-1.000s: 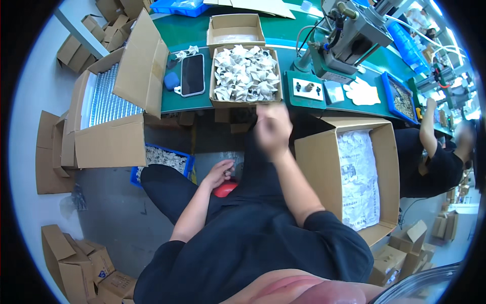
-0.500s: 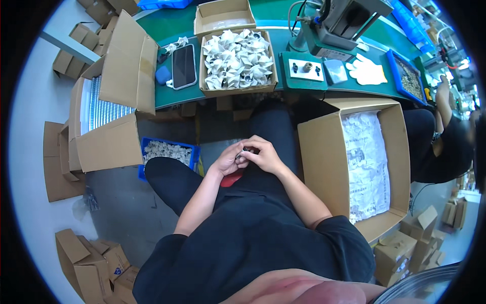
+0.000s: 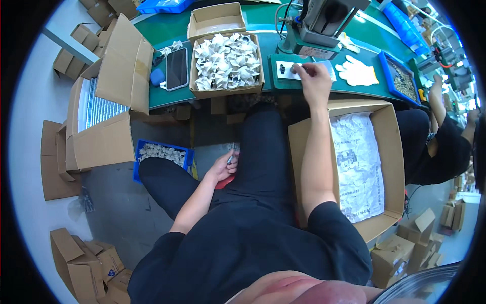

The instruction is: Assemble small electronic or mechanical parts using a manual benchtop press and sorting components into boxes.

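My left hand [image 3: 223, 166] rests low between my thighs, fingers curled round a small shiny metal piece [image 3: 230, 159]; its exact kind is too small to tell. Reaching forward over the bench, my right hand [image 3: 316, 83] is closed in a pinch at the white plate [image 3: 287, 70] of the green press base. Whatever sits between those fingertips is hidden. A small dark peg [image 3: 282, 68] stands on the plate, left of the fingers. Behind it rises the bench press [image 3: 324, 23].
A carton of white folded pieces [image 3: 228, 63], a phone [image 3: 176, 69] and a white glove [image 3: 358, 71] lie on the bench. An open carton with a paper-like lining [image 3: 358, 167] stands at my right. Left are a blue crate [image 3: 188, 161] and a carton of metallic rods [image 3: 104, 109].
My hands were together over my lap. The right has gone forward to the press plate, while the left has stayed low with the metal piece. The view has shifted slightly.
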`<action>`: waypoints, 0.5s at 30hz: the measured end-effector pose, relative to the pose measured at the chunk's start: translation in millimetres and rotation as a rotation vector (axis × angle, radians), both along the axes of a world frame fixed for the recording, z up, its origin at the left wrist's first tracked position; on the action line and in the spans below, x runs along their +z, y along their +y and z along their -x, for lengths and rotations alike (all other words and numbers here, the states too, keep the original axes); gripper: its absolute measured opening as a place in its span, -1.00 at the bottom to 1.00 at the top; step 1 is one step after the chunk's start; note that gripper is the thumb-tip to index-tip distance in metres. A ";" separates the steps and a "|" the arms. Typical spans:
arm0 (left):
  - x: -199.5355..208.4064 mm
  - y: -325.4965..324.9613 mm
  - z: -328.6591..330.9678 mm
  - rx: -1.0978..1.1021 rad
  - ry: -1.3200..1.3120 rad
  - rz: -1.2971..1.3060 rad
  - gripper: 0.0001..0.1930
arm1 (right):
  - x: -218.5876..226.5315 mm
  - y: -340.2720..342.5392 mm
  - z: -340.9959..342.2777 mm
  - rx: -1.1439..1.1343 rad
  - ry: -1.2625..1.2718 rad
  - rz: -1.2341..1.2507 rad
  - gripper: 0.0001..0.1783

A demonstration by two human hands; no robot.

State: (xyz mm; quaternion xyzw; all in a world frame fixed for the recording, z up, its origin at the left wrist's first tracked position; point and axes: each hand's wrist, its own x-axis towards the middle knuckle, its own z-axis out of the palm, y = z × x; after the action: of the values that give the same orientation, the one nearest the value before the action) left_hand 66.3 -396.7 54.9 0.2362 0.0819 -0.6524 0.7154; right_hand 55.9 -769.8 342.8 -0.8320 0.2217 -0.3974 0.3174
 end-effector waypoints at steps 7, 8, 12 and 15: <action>-57.0 15.5 -9.9 0.006 -0.419 -0.669 -0.78 | -8.1 -11.0 -13.9 0.083 -0.062 -0.068 -0.72; -67.1 15.8 -4.4 -0.058 -0.580 -0.707 -0.77 | -5.8 -7.9 -16.5 0.087 -0.051 -0.043 -0.72; -91.2 17.5 0.7 -0.236 -0.882 -0.744 -0.76 | -8.2 -15.9 -13.9 0.056 -0.009 0.042 -0.74; -91.8 13.4 -3.3 -0.209 -0.794 -0.737 -0.76 | -7.2 -15.9 -13.3 0.069 0.007 0.049 -0.74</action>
State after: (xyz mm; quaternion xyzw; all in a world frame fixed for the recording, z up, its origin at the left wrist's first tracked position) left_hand 69.6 -383.3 -36.9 0.7060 0.0048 -0.5088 0.4927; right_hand 69.2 -785.6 335.6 -0.8480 0.1842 -0.3886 0.3099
